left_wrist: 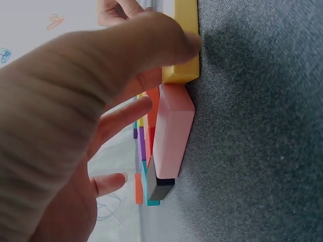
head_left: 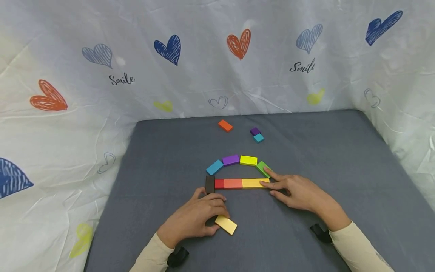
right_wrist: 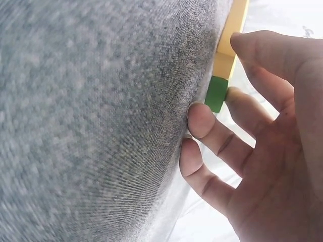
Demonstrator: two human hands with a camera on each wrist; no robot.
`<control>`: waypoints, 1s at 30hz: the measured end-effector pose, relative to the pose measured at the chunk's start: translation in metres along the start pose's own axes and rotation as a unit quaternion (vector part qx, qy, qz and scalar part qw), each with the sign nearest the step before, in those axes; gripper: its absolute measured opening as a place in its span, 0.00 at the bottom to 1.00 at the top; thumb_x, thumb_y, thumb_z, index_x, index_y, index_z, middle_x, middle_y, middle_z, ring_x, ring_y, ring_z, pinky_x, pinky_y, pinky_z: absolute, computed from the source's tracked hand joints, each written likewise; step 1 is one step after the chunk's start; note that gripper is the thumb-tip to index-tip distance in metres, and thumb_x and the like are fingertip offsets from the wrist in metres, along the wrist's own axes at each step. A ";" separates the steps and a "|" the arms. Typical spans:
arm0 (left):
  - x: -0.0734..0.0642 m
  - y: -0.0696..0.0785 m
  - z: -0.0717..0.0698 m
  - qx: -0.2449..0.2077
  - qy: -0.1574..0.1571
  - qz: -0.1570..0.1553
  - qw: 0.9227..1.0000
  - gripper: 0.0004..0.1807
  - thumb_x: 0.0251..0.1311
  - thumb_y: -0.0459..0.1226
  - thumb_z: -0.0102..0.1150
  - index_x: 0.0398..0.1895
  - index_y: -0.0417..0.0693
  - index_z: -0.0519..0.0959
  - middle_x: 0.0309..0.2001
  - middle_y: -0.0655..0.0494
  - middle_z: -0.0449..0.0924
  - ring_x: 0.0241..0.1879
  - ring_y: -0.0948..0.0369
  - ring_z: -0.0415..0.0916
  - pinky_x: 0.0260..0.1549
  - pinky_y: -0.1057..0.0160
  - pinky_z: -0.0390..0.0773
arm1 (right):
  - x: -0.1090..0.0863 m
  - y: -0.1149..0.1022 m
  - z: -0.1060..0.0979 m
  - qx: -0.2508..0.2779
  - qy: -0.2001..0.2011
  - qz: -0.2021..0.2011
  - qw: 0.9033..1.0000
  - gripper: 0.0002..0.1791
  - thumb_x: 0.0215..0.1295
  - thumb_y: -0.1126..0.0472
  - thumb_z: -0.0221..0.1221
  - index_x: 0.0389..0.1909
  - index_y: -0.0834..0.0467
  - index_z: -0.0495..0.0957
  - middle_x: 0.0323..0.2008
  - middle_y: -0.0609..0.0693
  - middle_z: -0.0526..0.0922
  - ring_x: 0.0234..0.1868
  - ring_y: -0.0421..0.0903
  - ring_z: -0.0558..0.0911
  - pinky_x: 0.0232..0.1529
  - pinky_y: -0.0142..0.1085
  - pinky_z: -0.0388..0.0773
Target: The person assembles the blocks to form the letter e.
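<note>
My left hand [head_left: 200, 215] pinches a pale yellow block [head_left: 226, 225] between thumb and fingers, at the near side of the layout. Beside that block, in the left wrist view, lies a pink block [left_wrist: 174, 131], which the hand hides in the head view. My right hand [head_left: 299, 192] reaches in from the right. One fingertip touches a green block [head_left: 263, 169], and another rests on the right end of an orange-yellow block [head_left: 251, 183]. That block continues a straight row with a coral block [head_left: 232, 184] and a red block [head_left: 219, 184]. A black block [head_left: 210, 182] stands crosswise at the row's left end.
Above the row, a blue block [head_left: 215, 167], a purple block [head_left: 231, 160] and a bright yellow block [head_left: 248, 161] form an arch with the green one. Farther back lie an orange block [head_left: 225, 125], a dark purple block [head_left: 255, 131] and a teal block [head_left: 258, 138].
</note>
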State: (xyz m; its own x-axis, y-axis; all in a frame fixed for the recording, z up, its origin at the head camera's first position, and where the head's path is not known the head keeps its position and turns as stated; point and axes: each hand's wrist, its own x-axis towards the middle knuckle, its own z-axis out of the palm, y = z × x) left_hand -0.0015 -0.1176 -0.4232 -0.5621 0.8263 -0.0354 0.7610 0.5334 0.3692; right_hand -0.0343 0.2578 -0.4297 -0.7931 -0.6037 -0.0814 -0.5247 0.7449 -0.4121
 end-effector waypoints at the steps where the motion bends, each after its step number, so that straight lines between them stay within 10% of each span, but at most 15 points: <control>1: 0.000 0.000 0.000 -0.006 0.002 0.000 1.000 0.20 0.60 0.45 0.77 0.55 0.68 0.85 0.53 0.77 0.82 0.71 0.68 0.68 0.65 0.36 0.61 | 0.000 0.000 0.000 0.000 0.000 0.000 1.000 0.26 0.77 0.51 0.63 0.73 0.37 0.75 0.81 0.47 0.63 0.26 0.30 0.66 0.40 0.36 0.73; 10: 0.000 -0.005 -0.019 -0.001 0.143 0.035 0.989 0.13 0.71 0.47 0.63 0.56 0.63 0.85 0.55 0.73 0.82 0.64 0.71 0.73 0.62 0.47 0.67 | 0.001 0.000 0.000 0.003 -0.002 0.003 1.000 0.26 0.77 0.51 0.63 0.73 0.37 0.75 0.81 0.46 0.63 0.23 0.30 0.62 0.38 0.35 0.72; 18: 0.014 -0.025 -0.063 0.076 0.283 0.033 0.955 0.14 0.70 0.40 0.66 0.56 0.56 0.86 0.49 0.65 0.86 0.51 0.64 0.82 0.53 0.53 0.77 | 0.000 0.002 0.002 0.011 0.002 0.003 1.000 0.26 0.77 0.51 0.64 0.73 0.36 0.75 0.81 0.45 0.63 0.22 0.30 0.61 0.34 0.33 0.69; 30: 0.053 -0.087 -0.113 -0.004 0.311 -0.035 0.950 0.14 0.75 0.41 0.60 0.60 0.55 0.84 0.49 0.64 0.84 0.44 0.64 0.81 0.45 0.55 0.81 | 0.000 0.003 0.003 0.002 0.009 -0.008 1.000 0.26 0.77 0.51 0.63 0.73 0.37 0.75 0.81 0.46 0.64 0.30 0.31 0.72 0.41 0.37 0.75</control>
State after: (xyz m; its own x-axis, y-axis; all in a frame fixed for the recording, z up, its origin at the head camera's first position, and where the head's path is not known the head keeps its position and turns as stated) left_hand -0.1346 -0.1405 -0.3525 -0.6954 0.5207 0.4953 0.7139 0.5792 0.3935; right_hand -0.0348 0.2596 -0.4339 -0.7894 -0.6111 -0.0583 -0.5368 0.7333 -0.4172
